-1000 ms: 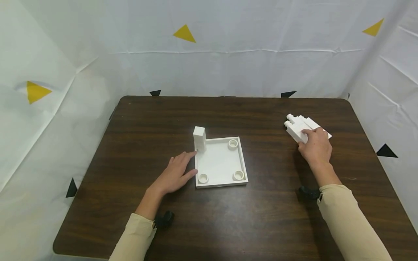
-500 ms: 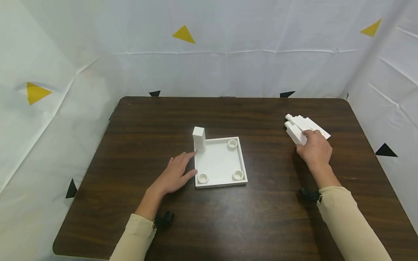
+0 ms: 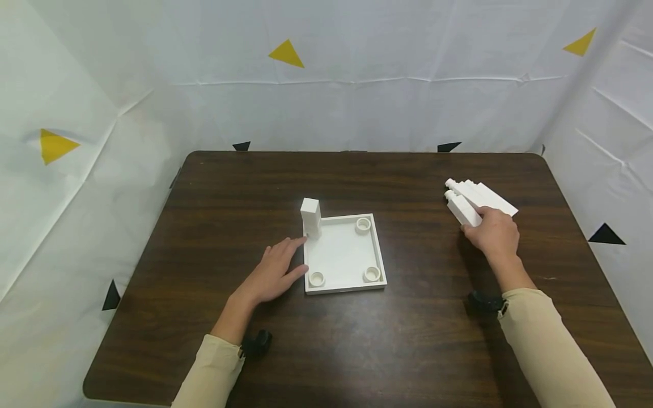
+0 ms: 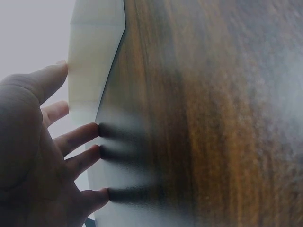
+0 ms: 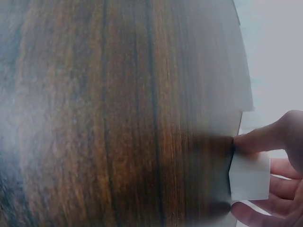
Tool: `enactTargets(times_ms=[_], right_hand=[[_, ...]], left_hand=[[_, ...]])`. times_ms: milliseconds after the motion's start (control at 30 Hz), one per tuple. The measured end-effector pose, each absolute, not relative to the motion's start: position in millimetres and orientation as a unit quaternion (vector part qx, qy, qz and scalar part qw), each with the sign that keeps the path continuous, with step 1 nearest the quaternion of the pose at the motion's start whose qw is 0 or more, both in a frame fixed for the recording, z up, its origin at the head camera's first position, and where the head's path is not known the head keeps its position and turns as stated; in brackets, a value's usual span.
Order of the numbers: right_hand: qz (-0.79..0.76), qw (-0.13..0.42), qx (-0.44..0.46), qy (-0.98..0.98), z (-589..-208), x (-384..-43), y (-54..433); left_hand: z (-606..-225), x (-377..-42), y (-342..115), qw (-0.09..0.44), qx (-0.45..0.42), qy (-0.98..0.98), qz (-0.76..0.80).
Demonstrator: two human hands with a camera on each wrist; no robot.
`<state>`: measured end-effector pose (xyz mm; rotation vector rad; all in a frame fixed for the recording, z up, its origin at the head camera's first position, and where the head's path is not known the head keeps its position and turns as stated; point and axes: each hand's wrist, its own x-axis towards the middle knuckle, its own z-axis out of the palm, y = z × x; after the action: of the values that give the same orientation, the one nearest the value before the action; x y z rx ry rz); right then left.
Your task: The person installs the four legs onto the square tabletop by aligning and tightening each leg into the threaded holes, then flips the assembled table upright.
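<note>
A white square tabletop panel (image 3: 340,249) lies underside up, with a raised rim and round sockets in three corners. A square white leg stands upright (image 3: 311,216) in its far left corner. My left hand (image 3: 275,271) is beside the panel's left edge, fingers spread, index fingertip and thumb against the rim. At the right, my right hand (image 3: 495,232) pinches the near end of a loose white table leg (image 3: 463,208) with a knobbed far end. In the right wrist view, thumb and fingers sit on either side of the leg's square end (image 5: 250,178).
Other white legs (image 3: 487,198) lie side by side just right of the held one. Everything rests on a dark wood-grain table (image 3: 255,187). White sheets (image 3: 357,107) with yellow and black triangles hang around the table's back and sides.
The nearest leg has turned slightly away from the other legs, leaving a narrow gap between them. My right hand's fingers have drawn in toward its near end. The left hand has stayed put.
</note>
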<state>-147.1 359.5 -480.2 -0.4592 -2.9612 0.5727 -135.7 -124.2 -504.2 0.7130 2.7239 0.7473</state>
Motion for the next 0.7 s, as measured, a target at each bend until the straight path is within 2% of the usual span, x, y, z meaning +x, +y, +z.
enactTargets(times_ms=[167, 433, 700], right_hand=[[0.201, 0.068, -0.156, -0.965, -477.7, -145.7, 358.9], [0.24, 0.145, -0.168, -0.945, -474.7, -149.2, 361.3], [0.358, 0.182, -0.217, -0.89, -471.2, -155.9, 364.2]], left_hand=[[-503.6, -135.6, -124.0, 0.116, 0.242, 0.929, 0.256], [-503.1, -136.3, -124.2, 0.117, 0.24, 0.929, 0.255], [-500.6, -134.9, -122.9, 0.116, 0.241, 0.93, 0.252]])
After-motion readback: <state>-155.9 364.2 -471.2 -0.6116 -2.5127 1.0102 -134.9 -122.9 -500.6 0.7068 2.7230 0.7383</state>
